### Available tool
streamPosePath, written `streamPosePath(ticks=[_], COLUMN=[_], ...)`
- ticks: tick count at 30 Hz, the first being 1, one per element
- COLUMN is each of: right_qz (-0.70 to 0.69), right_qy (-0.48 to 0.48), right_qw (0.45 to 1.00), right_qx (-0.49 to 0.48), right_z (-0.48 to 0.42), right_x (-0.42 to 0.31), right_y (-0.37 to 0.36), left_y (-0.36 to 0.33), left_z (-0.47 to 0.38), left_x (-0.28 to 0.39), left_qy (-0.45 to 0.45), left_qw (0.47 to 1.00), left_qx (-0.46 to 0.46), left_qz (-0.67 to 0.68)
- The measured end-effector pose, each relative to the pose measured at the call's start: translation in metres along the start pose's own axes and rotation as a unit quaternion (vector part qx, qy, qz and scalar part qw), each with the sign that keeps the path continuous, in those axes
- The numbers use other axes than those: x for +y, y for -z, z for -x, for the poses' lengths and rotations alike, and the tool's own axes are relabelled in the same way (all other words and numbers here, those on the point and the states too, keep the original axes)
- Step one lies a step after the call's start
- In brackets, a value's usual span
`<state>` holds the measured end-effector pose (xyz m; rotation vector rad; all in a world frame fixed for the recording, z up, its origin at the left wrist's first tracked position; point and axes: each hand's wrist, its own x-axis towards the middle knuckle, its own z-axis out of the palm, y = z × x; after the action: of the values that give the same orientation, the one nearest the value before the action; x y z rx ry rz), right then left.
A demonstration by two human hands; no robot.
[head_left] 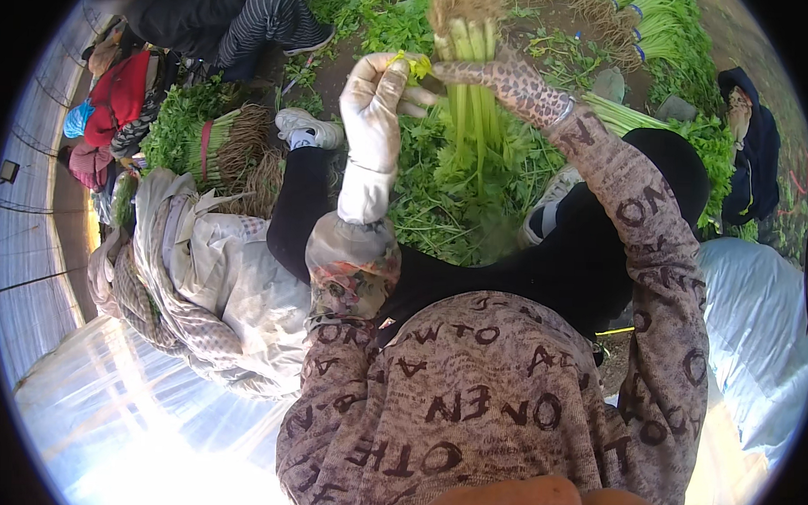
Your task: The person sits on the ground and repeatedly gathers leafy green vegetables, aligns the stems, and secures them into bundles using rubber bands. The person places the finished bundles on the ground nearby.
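A bunch of celery [472, 108] hangs in front of me, its pale roots up and its leaves down. My right hand [526, 90], in a leopard-print glove, is closed around the stalks just below the roots; part of the grip is hidden behind them. Left of the bunch, my left hand [380, 85] in a soiled white glove pinches a small yellow-green leaf [414, 66] between thumb and fingers. Loose celery leaves [438, 220] cover the ground beneath, between my shoes.
Celery tied with a red band [206, 149] lies at left beside crumpled sheeting [222, 299]. More tied bunches [659, 28] lie at upper right. A person in striped trousers [268, 21] is at upper left, with others in red and pink beyond. Another person's dark sleeve [758, 151] is at right.
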<state>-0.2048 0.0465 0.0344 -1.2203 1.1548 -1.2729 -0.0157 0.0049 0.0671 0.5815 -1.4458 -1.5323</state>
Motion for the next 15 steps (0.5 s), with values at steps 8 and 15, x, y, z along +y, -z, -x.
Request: streamPosePath(ticks=[8,15], right_qz=[-0.054,0.136], right_qy=[0.005,-0.115], right_qw=[0.994,0.962], right_qx=[-0.100,-0.207], right_z=[0.011,0.030], right_x=[0.019,-0.009], right_y=[-0.029,-0.047], left_y=[0.002,0.035], left_z=[0.014,-0.036], left_x=[-0.009,0.027], left_qy=[0.142,-0.131], left_qw=[0.921,0.916], left_qx=[0.066,0.078], left_qz=[0.357,0.371])
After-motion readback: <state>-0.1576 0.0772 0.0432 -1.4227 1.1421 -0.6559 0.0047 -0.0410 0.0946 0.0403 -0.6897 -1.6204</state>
